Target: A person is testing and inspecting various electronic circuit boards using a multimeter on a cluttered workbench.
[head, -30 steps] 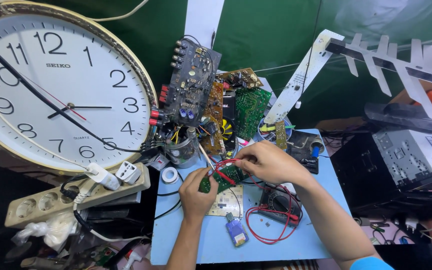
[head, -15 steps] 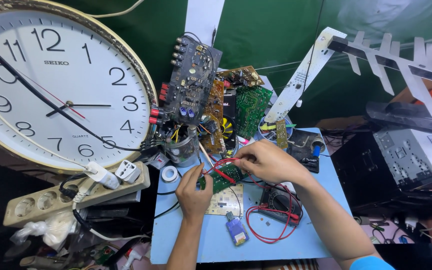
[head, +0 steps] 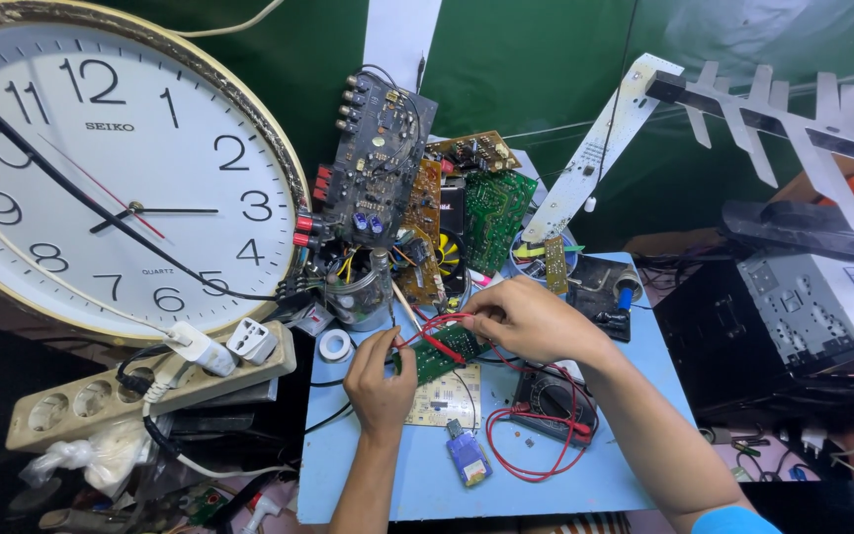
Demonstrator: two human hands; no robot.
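1. My left hand (head: 380, 374) pinches the edge of a small green circuit board (head: 444, 348).
2. My right hand (head: 529, 318) presses a red probe (head: 437, 343) onto that board.
3. Just beyond the board stands a metal tin (head: 358, 297); further off, a wall clock (head: 101, 168).

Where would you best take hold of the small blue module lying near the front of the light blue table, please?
Grip the small blue module by its two long edges, coming from above. It lies flat on the light blue table, with bare surface on both sides; the red lead loops lie just right, so a narrow pinch probably clears them. Both hands are busy at the green circuit board.
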